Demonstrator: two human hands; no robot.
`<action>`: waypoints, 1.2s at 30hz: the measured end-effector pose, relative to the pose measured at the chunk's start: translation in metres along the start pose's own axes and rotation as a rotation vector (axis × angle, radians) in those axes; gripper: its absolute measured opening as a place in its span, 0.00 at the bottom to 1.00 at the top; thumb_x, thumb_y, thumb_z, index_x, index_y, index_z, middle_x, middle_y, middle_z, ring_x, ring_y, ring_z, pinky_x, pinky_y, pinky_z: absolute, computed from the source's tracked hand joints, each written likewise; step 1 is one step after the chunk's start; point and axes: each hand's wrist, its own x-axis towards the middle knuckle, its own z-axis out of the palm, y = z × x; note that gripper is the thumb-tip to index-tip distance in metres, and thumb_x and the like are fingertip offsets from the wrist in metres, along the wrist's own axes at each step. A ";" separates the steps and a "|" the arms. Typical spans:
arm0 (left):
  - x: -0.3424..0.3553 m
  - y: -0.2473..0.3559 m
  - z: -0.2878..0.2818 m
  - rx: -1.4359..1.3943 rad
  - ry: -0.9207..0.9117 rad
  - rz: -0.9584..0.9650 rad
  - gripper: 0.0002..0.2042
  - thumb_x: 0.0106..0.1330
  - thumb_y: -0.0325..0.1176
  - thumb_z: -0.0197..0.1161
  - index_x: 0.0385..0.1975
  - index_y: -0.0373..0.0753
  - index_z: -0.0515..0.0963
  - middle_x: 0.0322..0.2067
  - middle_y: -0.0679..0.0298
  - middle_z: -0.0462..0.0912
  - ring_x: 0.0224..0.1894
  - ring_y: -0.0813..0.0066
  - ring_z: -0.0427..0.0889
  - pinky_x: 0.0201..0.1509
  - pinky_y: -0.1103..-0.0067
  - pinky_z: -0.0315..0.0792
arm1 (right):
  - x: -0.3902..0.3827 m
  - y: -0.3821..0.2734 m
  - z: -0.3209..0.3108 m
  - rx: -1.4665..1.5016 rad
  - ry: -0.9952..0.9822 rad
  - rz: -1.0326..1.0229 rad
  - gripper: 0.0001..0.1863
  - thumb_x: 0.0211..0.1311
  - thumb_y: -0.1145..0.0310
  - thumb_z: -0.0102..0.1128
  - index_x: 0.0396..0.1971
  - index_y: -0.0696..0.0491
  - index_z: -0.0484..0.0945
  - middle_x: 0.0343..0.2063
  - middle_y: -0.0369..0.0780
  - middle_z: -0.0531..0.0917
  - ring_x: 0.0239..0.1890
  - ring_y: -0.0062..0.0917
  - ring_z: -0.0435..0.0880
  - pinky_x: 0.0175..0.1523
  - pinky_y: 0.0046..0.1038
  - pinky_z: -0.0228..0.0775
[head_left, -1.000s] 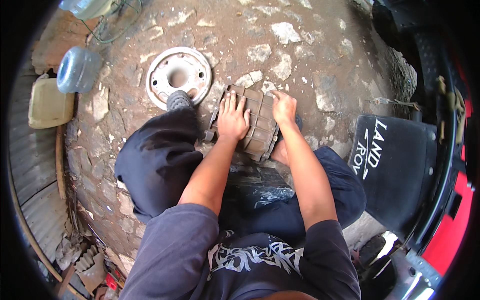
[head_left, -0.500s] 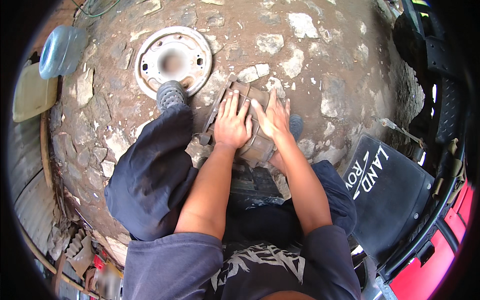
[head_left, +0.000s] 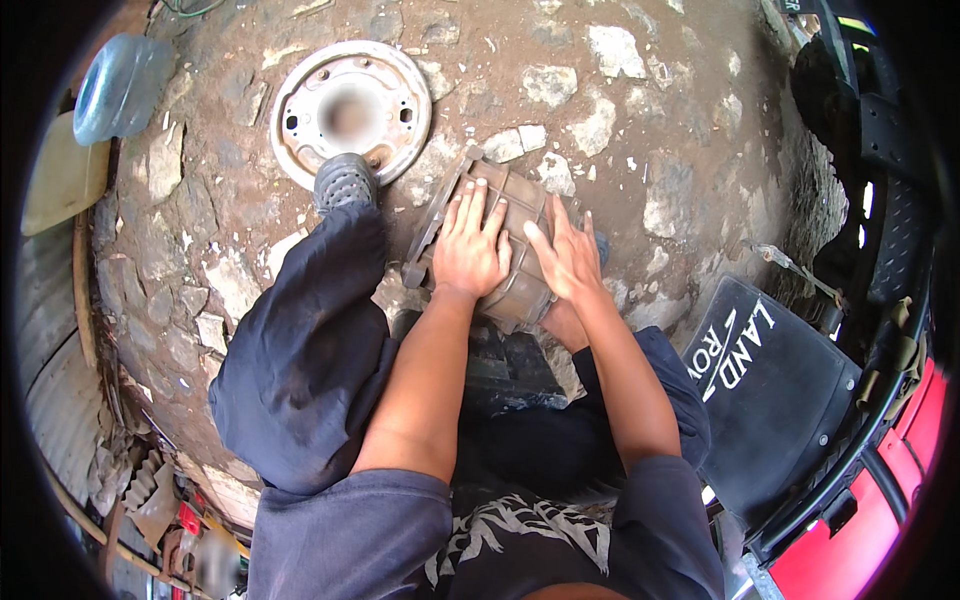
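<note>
The casing (head_left: 519,205) is located on the right of the wheel rim (head_left: 392,97), nearer the person and apart from it, between the person's two feet. The casing is a bulky, dull brown-grey component with a worn, soiled surface. Raised ribs cross its upper face and divide it into shallow rectangular panels. A thick flange (head_left: 435,222) borders the side facing the wheel rim; this edge runs obliquely, its far end set further to the right than its near end. A lug projects at the near end of the flange. The underside of the casing is hidden. The left hand (head_left: 470,250) lies palm down on the part of the casing closer to the wheel rim. Its grip is extended, fingers slightly apart and pointing away from the person, thumb along the inner side. The right hand (head_left: 569,262) lies on the part further from the wheel rim. Its grip is spread, thumb angled toward the left hand and clear of the fingers; neither grip pinches anything. The left shoe (head_left: 345,184) overlaps the near edge of the wheel rim in view; contact cannot be confirmed. A black mud flap (head_left: 775,400) hangs well to the right of the wheel rim, nearer the person.
</note>
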 end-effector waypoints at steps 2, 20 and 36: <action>0.001 0.002 0.001 -0.006 0.008 0.011 0.25 0.70 0.42 0.60 0.65 0.40 0.82 0.78 0.44 0.65 0.81 0.48 0.63 0.85 0.57 0.55 | -0.001 0.013 0.017 0.071 0.093 -0.021 0.52 0.78 0.33 0.43 0.82 0.63 0.51 0.71 0.58 0.74 0.76 0.50 0.70 0.88 0.47 0.34; 0.003 0.002 0.002 0.005 0.013 0.023 0.26 0.67 0.41 0.61 0.64 0.40 0.82 0.76 0.43 0.68 0.79 0.47 0.65 0.85 0.57 0.56 | 0.043 -0.011 0.016 0.190 0.108 0.220 0.54 0.76 0.34 0.50 0.81 0.68 0.50 0.76 0.61 0.66 0.81 0.50 0.61 0.88 0.47 0.38; 0.003 0.001 0.002 0.052 -0.055 0.004 0.29 0.64 0.40 0.62 0.68 0.43 0.80 0.79 0.46 0.63 0.81 0.50 0.62 0.86 0.58 0.53 | 0.027 0.014 0.028 0.122 0.164 -0.010 0.46 0.84 0.39 0.35 0.81 0.65 0.51 0.74 0.59 0.70 0.79 0.49 0.66 0.88 0.46 0.39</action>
